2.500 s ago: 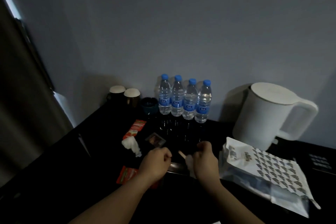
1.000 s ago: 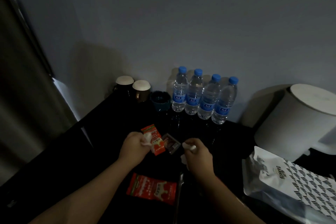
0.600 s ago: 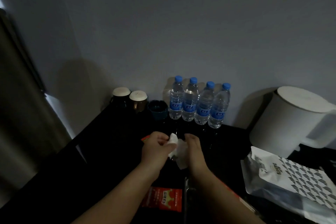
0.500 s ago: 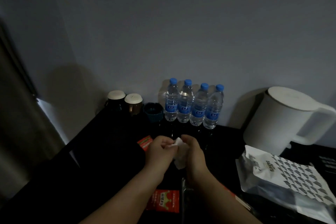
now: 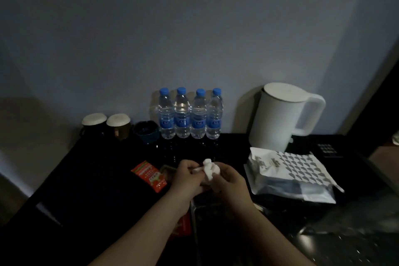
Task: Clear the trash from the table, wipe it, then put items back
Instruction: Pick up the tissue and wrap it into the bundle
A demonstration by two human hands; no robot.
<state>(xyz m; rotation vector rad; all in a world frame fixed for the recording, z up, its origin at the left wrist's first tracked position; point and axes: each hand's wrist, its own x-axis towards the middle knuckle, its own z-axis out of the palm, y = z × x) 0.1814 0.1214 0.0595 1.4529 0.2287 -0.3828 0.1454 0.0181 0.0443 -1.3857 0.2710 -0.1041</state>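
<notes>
- One white tissue wad (image 5: 210,168), crumpled, held between both grips above the bench (image 5: 90,190). This is the trash in hand.
- left grip (image 5: 190,179): fingers curled on a twisted tail of the wad. right grip (image 5: 233,183): fingers curled round the bulk from the other side. Both holding, neither spread.
- Handling, judged: very light, soft, squashes small, not slippery. Not fragile, but may tear or shed bits if the grips pull apart. Take it by the thick middle; one closed fist should be enough. The thin tail is the weak spot.
- Two wrappers. far red wrapper (image 5: 149,175) lies flat on the bench, left of the left grip. near red wrapper (image 5: 182,225) sits nearer the person than that grip, mostly hidden under the left forearm. Likely thin, light, slick film, so pinch at an edge or corner.
- One small dark packet (image 5: 167,170) between the left grip and the far red wrapper; too dim to tell what it is.
- Four water bottles (image 5: 182,114), blue caps, upright in a row beyond both grips, at the wall.
- Two lidded cups (image 5: 94,123) and one dark bowl (image 5: 146,133), beyond and left of the left grip.
- One white kettle (image 5: 280,119), beyond and right of the right grip. One patterned bag (image 5: 289,168) lying flat, near, right of the right grip.
- Trash step not done: wrappers still on the bench.
</notes>
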